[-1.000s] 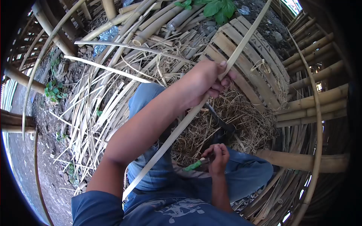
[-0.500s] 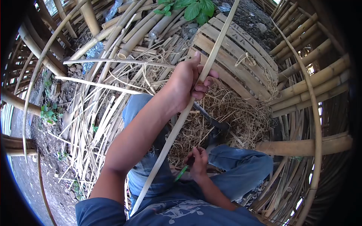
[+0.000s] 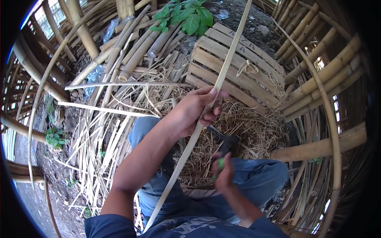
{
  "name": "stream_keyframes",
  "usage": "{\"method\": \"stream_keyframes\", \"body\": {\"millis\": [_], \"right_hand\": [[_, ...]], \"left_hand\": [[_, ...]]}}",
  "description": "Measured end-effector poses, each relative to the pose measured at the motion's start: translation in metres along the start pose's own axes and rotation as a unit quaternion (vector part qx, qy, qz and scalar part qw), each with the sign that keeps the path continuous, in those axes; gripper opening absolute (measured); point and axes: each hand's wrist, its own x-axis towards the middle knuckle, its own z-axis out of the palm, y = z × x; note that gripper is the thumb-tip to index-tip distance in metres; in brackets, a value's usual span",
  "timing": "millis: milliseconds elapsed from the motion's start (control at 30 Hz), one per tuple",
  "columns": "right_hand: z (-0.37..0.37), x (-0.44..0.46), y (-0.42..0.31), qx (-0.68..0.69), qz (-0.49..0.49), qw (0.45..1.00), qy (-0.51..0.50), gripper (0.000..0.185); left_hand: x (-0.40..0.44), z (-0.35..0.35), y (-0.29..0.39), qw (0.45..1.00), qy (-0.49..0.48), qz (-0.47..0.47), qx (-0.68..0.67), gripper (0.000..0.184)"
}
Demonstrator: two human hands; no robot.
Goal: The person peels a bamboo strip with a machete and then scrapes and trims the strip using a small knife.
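Note:
My left hand [image 3: 202,109] is closed round a long, pale bamboo strip [image 3: 178,166], with the thumb along its upper face. The strip slants from my lap up past the crate. Below it and to the right, my right hand [image 3: 225,174] is blurred and closed on a small green tool [image 3: 220,163]; its exact kind is unclear. Just beyond that hand is a dark bar-like object [image 3: 227,143], partly over the shavings. A heap of curly bamboo shavings [image 3: 254,133] lies in front of my legs.
A slatted wooden crate [image 3: 234,63] stands ahead. Split bamboo strips [image 3: 93,158] litter the ground at left, with bamboo poles [image 3: 137,59] behind them. Bamboo rails [image 3: 325,85] line the right side, and a leafy plant [image 3: 190,16] grows at the back.
My left hand has moved lower in view and its thumb now lies on the strip. My right hand has moved up and right with the green tool. The whole view has shifted slightly.

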Motion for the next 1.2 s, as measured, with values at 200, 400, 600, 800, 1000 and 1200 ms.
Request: {"method": "stream_keyframes", "body": {"millis": [200, 400, 600, 800, 1000, 1200], "right_hand": [[0.021, 0.068, -0.164, -0.12, -0.207, 0.971, 0.005, 0.031], [0.038, 0.114, -0.228, -0.137, -0.236, 0.961, -0.04, 0.021], [0.008, 0.135, -0.214, -0.117, -0.311, 0.943, -0.031, 0.026], [0.001, 0.104, -0.169, -0.175, -0.115, 0.936, -0.283, 0.03], [-0.016, 0.102, -0.181, -0.116, 0.072, 0.909, -0.394, 0.024], [-0.015, 0.094, -0.186, -0.172, 0.106, 0.905, -0.374, 0.022]], "left_hand": [[0.013, 0.027, -0.023, 0.997, -0.059, -0.049, 0.006, 0.031], [0.025, 0.059, -0.033, 0.996, -0.072, -0.055, 0.024, 0.031], [0.035, 0.047, -0.033, 0.995, -0.048, -0.066, 0.058, 0.031], [0.041, 0.044, -0.032, 0.995, 0.019, -0.062, 0.077, 0.028], [0.031, 0.043, -0.039, 0.985, -0.02, -0.124, 0.122, 0.028], [0.017, 0.05, -0.045, 0.974, -0.023, -0.105, 0.199, 0.03]]}}
